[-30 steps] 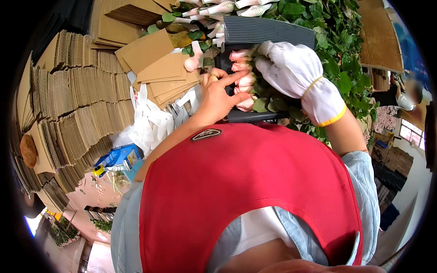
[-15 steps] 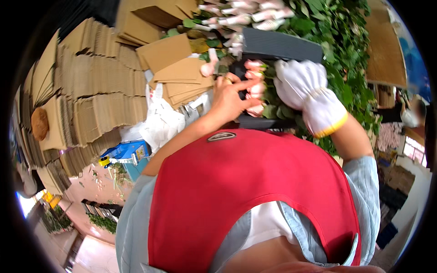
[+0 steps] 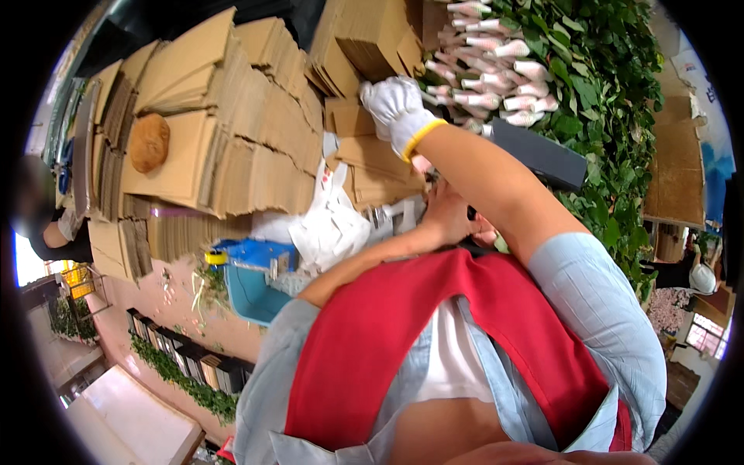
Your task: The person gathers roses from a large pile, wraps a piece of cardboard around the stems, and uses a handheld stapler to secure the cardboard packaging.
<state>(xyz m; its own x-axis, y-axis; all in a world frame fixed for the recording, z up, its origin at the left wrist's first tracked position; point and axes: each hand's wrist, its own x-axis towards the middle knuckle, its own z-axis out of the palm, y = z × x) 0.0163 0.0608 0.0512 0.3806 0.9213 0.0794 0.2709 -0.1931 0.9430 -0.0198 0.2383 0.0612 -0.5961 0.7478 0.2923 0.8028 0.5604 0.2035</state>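
At the far left, a co-worker's arm (image 3: pixel 56 234) shows beside the cardboard. A fuzzy brown, rounded object (image 3: pixel 149 143) sits near the far left corner of the top sheet of a cardboard pile (image 3: pixel 182 174). More tall cardboard stacks (image 3: pixel 267 116) stand to its right. Below their near edge is a light-blue bin (image 3: pixel 249 298), and past the bin's right rim lies a heap of white strips (image 3: pixel 333 229).

Next come flat tan cardboard sheets (image 3: pixel 380 159). At their far edge is the right hand (image 3: pixel 391 105), in a white glove with a yellow cuff, fingers bent downward; whether they pinch a sheet cannot be told. Its bare forearm crosses above the left hand (image 3: pixel 448 213), which is ungloved and lies just past the sheets' right edge. The left fingers are partly hidden, so their grip cannot be told. Pink roses (image 3: pixel 484 232) peek out just right of that hand, mostly covered by the right forearm.

Farther right, a dark corrugated panel (image 3: pixel 542 155) slants along the near left edge of a bank of green leaves (image 3: pixel 620 155). Pink flowers in white net sleeves (image 3: pixel 504 77) are massed beyond the panel's far edge.
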